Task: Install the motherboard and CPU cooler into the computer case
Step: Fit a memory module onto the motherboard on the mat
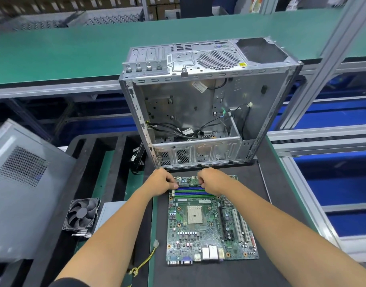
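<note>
Motherboard (209,222): I see a green board lying flat on the black mat (229,274), just before the case.
Case (203,108): bare grey steel, open-sided, cables loose inside.
Left hand (160,182): fingers curled, pinching the board's far edge.
Right hand (214,181): same grip.
Cooler (81,217): black fan, left on the tabletop.
Writing: none legible.

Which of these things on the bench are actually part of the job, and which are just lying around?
Part of the job:
motherboard
computer case
cooler fan
left hand and right hand, both at the board's far edge

Lying about:
grey side panel
loose yellow cable
</note>
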`<state>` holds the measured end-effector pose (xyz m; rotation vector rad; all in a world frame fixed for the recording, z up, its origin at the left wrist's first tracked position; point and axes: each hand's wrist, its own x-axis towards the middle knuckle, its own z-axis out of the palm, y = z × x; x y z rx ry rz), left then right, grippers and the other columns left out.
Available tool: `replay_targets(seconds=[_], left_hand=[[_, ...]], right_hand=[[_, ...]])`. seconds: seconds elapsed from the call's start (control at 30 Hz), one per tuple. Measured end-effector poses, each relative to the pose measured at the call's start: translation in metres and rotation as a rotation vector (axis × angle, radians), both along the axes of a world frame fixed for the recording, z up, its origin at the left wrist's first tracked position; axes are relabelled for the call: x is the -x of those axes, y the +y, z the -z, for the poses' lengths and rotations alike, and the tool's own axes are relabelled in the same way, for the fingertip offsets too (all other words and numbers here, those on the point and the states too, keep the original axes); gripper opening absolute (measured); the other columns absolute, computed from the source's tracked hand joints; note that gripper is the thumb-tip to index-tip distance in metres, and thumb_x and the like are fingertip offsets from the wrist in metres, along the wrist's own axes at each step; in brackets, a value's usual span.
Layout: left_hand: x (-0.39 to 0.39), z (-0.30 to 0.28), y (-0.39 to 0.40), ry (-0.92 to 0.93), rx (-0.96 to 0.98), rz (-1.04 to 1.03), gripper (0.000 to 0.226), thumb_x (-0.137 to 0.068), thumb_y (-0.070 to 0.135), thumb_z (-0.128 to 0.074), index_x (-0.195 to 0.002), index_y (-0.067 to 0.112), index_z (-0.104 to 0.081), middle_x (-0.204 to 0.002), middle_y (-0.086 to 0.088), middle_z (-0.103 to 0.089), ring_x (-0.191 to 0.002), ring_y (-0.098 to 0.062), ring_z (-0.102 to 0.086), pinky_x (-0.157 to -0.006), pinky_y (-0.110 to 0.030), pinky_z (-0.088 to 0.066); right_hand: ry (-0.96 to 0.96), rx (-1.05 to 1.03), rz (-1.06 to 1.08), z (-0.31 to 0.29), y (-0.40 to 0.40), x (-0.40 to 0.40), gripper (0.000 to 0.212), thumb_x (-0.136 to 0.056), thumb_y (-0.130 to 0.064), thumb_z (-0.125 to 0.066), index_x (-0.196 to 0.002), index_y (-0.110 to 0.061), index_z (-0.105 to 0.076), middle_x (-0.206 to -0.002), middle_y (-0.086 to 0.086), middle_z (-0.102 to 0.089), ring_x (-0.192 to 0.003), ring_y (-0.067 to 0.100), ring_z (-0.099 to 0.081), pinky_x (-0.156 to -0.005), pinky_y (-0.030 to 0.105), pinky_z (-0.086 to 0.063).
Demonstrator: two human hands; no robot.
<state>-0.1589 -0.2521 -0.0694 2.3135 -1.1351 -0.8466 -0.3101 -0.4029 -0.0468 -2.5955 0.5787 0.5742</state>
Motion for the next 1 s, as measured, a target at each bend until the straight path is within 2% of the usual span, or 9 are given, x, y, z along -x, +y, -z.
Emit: replay_targets(seconds=[0.13, 0.33, 0.47, 0.53, 0.67, 0.73, 0.83, 0.9, 1.0], left_hand=[[0.003, -0.001, -0.001, -0.061, 0.024, 0.014, 0.009, -0.082, 0.023, -0.073, -0.079, 0.016, -0.076, -0.073, 0.009, -0.066, -0.073, -0.006, -0.061, -0.063, -0.018, -0.043], [0.001, -0.002, -0.002, -0.087, -0.008, 0.109, 0.006, -0.081, 0.021, -0.074, -0.079, 0.016, -0.077, -0.068, 0.014, -0.065, -0.068, 0.003, -0.058, -0.059, -0.011, -0.038], [0.002, -0.001, -0.005, -0.108, 0.011, 0.127, 0.013, -0.079, 0.024, -0.073, -0.070, 0.015, -0.073, -0.061, 0.015, -0.063, -0.060, 0.003, -0.056, -0.057, -0.017, -0.042], [0.003, 0.000, -0.007, -0.110, 0.015, 0.128, 0.020, -0.080, 0.027, -0.073, -0.068, 0.011, -0.071, -0.062, 0.009, -0.065, -0.060, -0.003, -0.058, -0.055, -0.021, -0.045], [0.006, 0.003, -0.009, -0.115, 0.003, 0.157, 0.018, -0.083, 0.028, -0.071, -0.071, 0.014, -0.071, -0.067, 0.013, -0.065, -0.065, -0.003, -0.060, -0.057, -0.016, -0.042], [0.006, 0.003, -0.009, -0.127, 0.013, 0.129, 0.015, -0.084, 0.027, -0.070, -0.071, 0.021, -0.071, -0.067, 0.015, -0.064, -0.066, -0.003, -0.059, -0.059, -0.018, -0.042], [0.005, 0.002, -0.007, -0.143, -0.001, 0.123, 0.010, -0.085, 0.027, -0.070, -0.080, 0.019, -0.075, -0.076, 0.012, -0.067, -0.072, -0.003, -0.060, -0.063, -0.020, -0.043], [0.004, 0.002, -0.005, -0.153, 0.000, 0.119, 0.010, -0.085, 0.026, -0.070, -0.084, 0.018, -0.076, -0.085, 0.009, -0.070, -0.077, -0.005, -0.061, -0.067, -0.021, -0.043], [0.006, 0.003, -0.005, -0.166, 0.015, 0.101, 0.010, -0.085, 0.024, -0.069, -0.085, 0.016, -0.076, -0.084, 0.008, -0.069, -0.076, -0.006, -0.059, -0.069, -0.021, -0.042]], right_hand=[[0.011, 0.012, 0.001, 0.000, 0.001, 0.001, 0.021, -0.087, 0.007, -0.047, -0.103, -0.006, -0.054, -0.111, 0.013, -0.058, -0.100, 0.029, -0.058, -0.077, 0.037, -0.046], [0.004, 0.044, -0.026, 0.003, 0.001, 0.001, 0.026, -0.086, 0.009, -0.049, -0.106, -0.008, -0.053, -0.112, 0.011, -0.058, -0.099, 0.027, -0.059, -0.078, 0.037, -0.049], [-0.003, 0.085, -0.050, 0.005, 0.000, 0.001, 0.027, -0.086, 0.007, -0.052, -0.108, -0.007, -0.056, -0.110, 0.011, -0.058, -0.090, 0.025, -0.056, -0.070, 0.034, -0.044], [0.006, 0.113, -0.055, 0.003, -0.002, 0.002, 0.021, -0.088, 0.005, -0.052, -0.104, -0.007, -0.057, -0.105, 0.012, -0.058, -0.081, 0.025, -0.052, -0.066, 0.035, -0.042], [0.002, 0.115, -0.017, 0.004, -0.005, 0.003, 0.016, -0.090, 0.004, -0.049, -0.081, -0.009, -0.048, -0.086, 0.010, -0.053, -0.071, 0.027, -0.046, -0.062, 0.034, -0.038], [-0.024, 0.103, -0.013, 0.005, -0.006, 0.003, 0.010, -0.092, 0.002, -0.049, -0.087, -0.005, -0.055, -0.090, 0.012, -0.057, -0.075, 0.028, -0.050, -0.065, 0.035, -0.041], [-0.060, 0.078, -0.020, 0.007, -0.007, 0.003, 0.013, -0.094, -0.002, -0.051, -0.100, -0.002, -0.062, -0.101, 0.014, -0.061, -0.087, 0.029, -0.057, -0.072, 0.038, -0.047], [-0.075, 0.074, -0.026, 0.008, -0.007, 0.002, 0.013, -0.094, -0.002, -0.052, -0.102, -0.003, -0.062, -0.103, 0.014, -0.061, -0.091, 0.030, -0.059, -0.077, 0.040, -0.050], [-0.093, 0.070, -0.033, 0.011, -0.007, 0.005, 0.014, -0.092, 0.000, -0.052, -0.102, -0.004, -0.061, -0.105, 0.014, -0.062, -0.092, 0.030, -0.059, -0.079, 0.040, -0.051]])
